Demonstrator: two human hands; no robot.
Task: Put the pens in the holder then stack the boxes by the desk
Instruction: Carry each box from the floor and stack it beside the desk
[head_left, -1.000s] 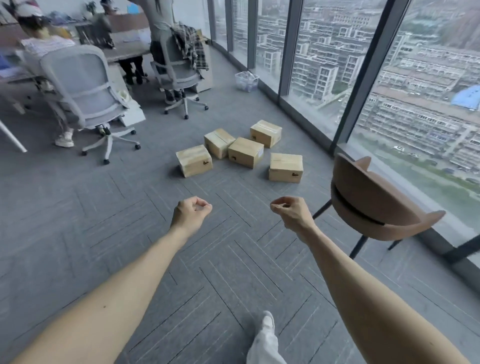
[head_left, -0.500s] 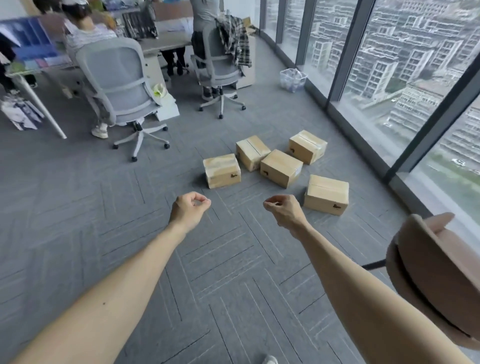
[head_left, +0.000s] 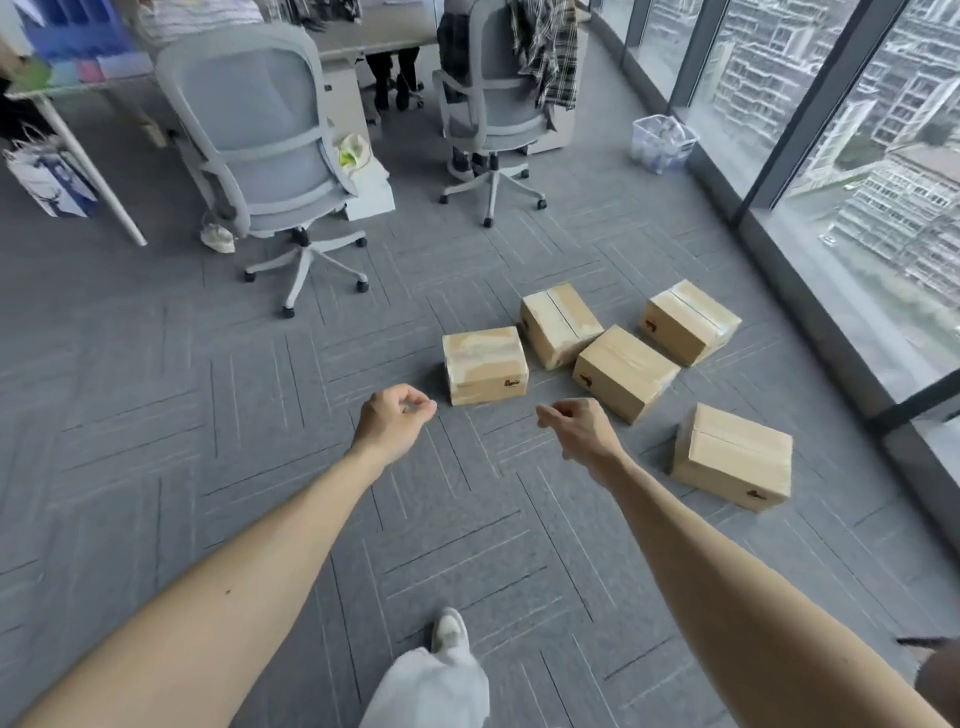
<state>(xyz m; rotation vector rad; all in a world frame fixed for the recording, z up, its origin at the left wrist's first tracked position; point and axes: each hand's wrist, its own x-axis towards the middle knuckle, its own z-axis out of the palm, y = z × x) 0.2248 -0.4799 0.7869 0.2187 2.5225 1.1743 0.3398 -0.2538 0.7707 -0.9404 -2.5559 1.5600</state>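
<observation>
Boxes (head_left: 485, 364), five in number and of brown cardboard, are found lying singly on the grey carpet (head_left: 156, 415), none stacked. Three are grouped close together at centre: the left one, a second (head_left: 558, 322) just behind it, and a third (head_left: 623, 371) touching or nearly touching the second. A fourth (head_left: 691, 319) is set nearer the window wall (head_left: 857, 234), and a fifth (head_left: 732, 454) lies apart, closest to the right arm.

A desk (head_left: 384, 26) is noted along the far side, with two grey office chairs drawn to it: one at the left (head_left: 249, 130), and one at the right (head_left: 493, 104) with a plaid garment (head_left: 545, 47) draped over its back. A clear plastic bin (head_left: 662, 143) stands by the glass.

Both arms are held out over the carpet. The left hand (head_left: 395, 421) is curled, thumb met by the fingertips, nothing held. The right hand (head_left: 582, 431) is likewise curled and holds nothing; neither touches a box. A pale shoe (head_left: 449, 631) is seen on the carpet below.
</observation>
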